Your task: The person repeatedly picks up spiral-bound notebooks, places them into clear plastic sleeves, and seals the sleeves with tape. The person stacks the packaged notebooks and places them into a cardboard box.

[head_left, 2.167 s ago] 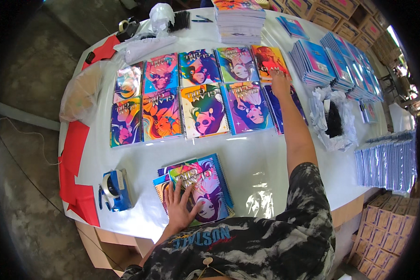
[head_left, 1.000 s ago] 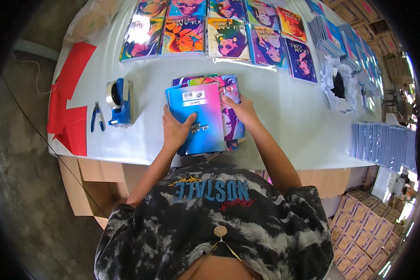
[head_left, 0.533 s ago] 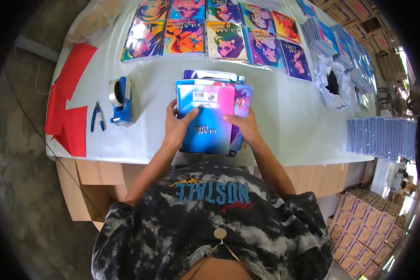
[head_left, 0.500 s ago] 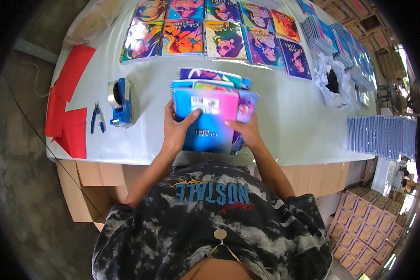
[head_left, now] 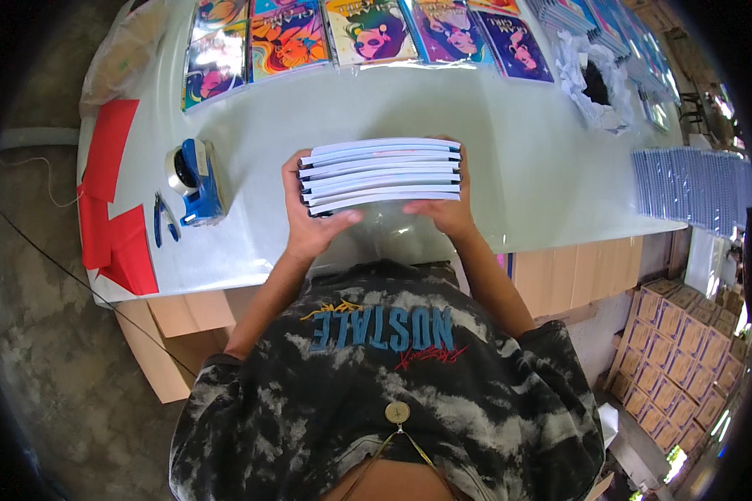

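Stack of booklets (head_left: pixel 382 174), gripped edge-on between both hands, left hand (head_left: pixel 309 221), right hand (head_left: pixel 444 213)

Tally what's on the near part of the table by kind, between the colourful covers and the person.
Stack of booklets held on edge between left hand and right hand: 1
Blue tape dispenser: 1
Small blue-handled cutters: 1
Total: 3

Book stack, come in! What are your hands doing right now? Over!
Left hand and right hand clamp the book stack edge-on above the white table. Tape dispenser sits apart at left. Nothing blocking.
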The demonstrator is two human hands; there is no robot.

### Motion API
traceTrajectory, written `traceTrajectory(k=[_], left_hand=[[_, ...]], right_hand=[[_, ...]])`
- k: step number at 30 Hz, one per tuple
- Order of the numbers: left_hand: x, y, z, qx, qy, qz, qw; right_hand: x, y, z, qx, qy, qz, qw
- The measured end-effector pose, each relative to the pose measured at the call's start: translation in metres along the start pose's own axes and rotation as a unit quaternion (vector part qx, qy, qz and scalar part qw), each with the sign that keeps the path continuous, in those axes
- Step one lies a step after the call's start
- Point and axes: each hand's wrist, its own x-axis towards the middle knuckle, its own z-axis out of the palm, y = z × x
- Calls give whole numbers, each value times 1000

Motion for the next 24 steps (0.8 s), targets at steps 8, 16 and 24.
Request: traceTrajectory(k=[8,16,24], left_hand=[[-10,-48,-20,61,36,57,996],[-23,-148,-70,352,-152,72,921],[6,-20,-28,232,3,-192,954]], right_hand=[[3,21,9,-7,35,-12,999],[-33,125,-27,-242,-104,-57,963],[20,5,10,-241,-18,235,941]])
